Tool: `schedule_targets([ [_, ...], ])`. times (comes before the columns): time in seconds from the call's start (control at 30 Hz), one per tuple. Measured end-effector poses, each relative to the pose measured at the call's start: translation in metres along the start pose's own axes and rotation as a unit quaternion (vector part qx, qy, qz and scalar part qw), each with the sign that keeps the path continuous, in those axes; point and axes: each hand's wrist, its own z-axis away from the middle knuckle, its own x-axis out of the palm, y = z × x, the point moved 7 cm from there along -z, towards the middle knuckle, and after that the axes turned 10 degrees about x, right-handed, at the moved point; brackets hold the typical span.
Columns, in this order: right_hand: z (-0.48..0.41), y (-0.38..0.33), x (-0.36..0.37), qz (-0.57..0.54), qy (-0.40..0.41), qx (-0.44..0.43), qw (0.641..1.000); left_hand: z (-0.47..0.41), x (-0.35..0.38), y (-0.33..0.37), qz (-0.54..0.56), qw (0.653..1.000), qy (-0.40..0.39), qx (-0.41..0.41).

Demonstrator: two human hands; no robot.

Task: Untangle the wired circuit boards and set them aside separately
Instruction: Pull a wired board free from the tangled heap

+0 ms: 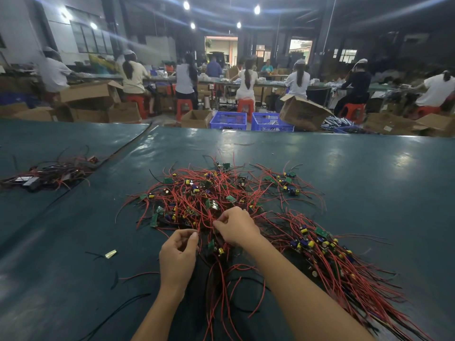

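Observation:
A tangled heap of small green circuit boards with red and black wires (204,193) lies in the middle of the dark green table (357,173). My left hand (178,254) pinches red wires at the heap's near edge. Just to its right, my right hand (236,226) pinches wires from the same tangle. A small board with a yellow capacitor (216,247) hangs between my hands. At the right, a neater bundle of boards (322,244) lies with its wires trailing toward me.
Another dark wire pile (49,173) sits at the far left. A small pale scrap (110,254) lies left of my hands. Beyond the table's far edge stand blue crates (229,120), cardboard boxes (302,113) and seated workers on red stools.

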Motion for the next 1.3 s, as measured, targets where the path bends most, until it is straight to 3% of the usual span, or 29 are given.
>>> schedule_targets([
  [0.1,0.012,-0.001,-0.001,-0.005,0.009,-0.025,1.000,0.000,0.000,0.001,-0.003,1.000,0.001,0.006],
  [0.33,0.071,0.016,-0.013,0.002,0.149,-0.119,0.982,0.001,0.005,0.007,0.055,0.998,-0.018,-0.002],
  [0.6,0.125,0.024,0.006,0.089,0.281,-0.244,0.924,0.010,0.029,0.020,0.029,0.986,-0.163,-0.030],
  [0.8,0.130,0.032,0.000,0.037,0.334,-0.285,0.898,0.013,0.023,0.022,0.163,0.973,-0.126,-0.104],
  [1.0,0.131,0.059,-0.033,-0.130,0.406,-0.228,0.876,0.029,0.033,0.049,0.323,0.929,-0.147,-0.107],
  [1.2,0.144,0.064,-0.042,-0.195,0.485,-0.265,0.810,0.026,0.025,0.057,0.330,0.939,-0.075,-0.062],
  [1.3,0.150,0.058,-0.037,-0.205,0.466,-0.281,0.813,0.024,0.022,0.051,0.316,0.946,-0.032,-0.066],
])
